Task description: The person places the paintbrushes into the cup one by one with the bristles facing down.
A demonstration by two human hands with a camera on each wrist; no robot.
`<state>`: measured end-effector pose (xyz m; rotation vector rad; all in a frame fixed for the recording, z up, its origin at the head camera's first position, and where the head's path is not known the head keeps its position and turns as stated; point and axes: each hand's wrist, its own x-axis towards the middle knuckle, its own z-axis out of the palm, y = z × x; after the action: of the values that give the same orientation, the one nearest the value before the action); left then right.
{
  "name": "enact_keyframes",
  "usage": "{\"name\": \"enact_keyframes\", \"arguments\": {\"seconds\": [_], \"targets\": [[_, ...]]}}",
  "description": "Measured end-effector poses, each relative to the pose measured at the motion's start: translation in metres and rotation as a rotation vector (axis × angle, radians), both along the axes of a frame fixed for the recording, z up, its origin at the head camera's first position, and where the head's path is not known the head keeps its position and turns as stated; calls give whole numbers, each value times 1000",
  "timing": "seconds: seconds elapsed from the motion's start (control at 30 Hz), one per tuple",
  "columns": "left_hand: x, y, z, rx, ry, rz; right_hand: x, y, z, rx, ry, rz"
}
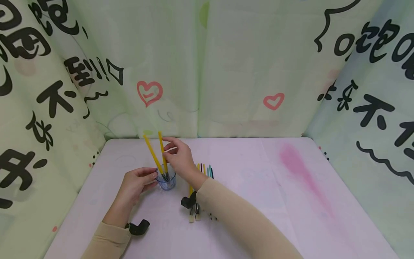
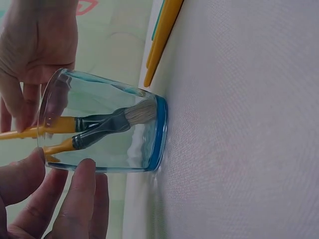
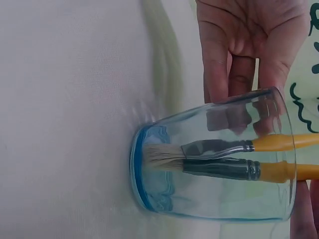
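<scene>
A clear glass cup (image 1: 166, 185) with a blue base stands upright on the table. Two yellow-handled paintbrushes lean in it, bristles down: one brush (image 1: 150, 150) tilts left, the other (image 1: 161, 143) is steeper. My left hand (image 1: 137, 182) holds the cup from its left side, thumb near the rim. With thumb and fingers, my right hand (image 1: 180, 158) pinches the steeper brush by its handle above the rim. Through the glass in the right wrist view, pale bristles (image 3: 162, 155) reach down to the blue base (image 3: 139, 172).
Several more paintbrushes (image 1: 191, 215), with yellow and dark handles, lie side by side right of the cup, partly hidden under my right forearm. A pink-stained white cloth (image 1: 300, 169) covers the table. Printed curtains (image 1: 226, 72) hang behind and on both sides.
</scene>
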<state>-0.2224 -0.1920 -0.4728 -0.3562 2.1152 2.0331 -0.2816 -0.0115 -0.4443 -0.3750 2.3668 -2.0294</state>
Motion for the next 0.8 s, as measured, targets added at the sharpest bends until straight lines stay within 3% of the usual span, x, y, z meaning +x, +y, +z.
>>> {"name": "enact_keyframes", "arguments": {"seconds": [0.43, 0.8], "targets": [[0, -1, -1, 24, 11, -8, 2, -1, 1, 76, 31, 97], [0, 1, 0, -3, 6, 1, 0, 18, -6, 39, -1, 79]]}}
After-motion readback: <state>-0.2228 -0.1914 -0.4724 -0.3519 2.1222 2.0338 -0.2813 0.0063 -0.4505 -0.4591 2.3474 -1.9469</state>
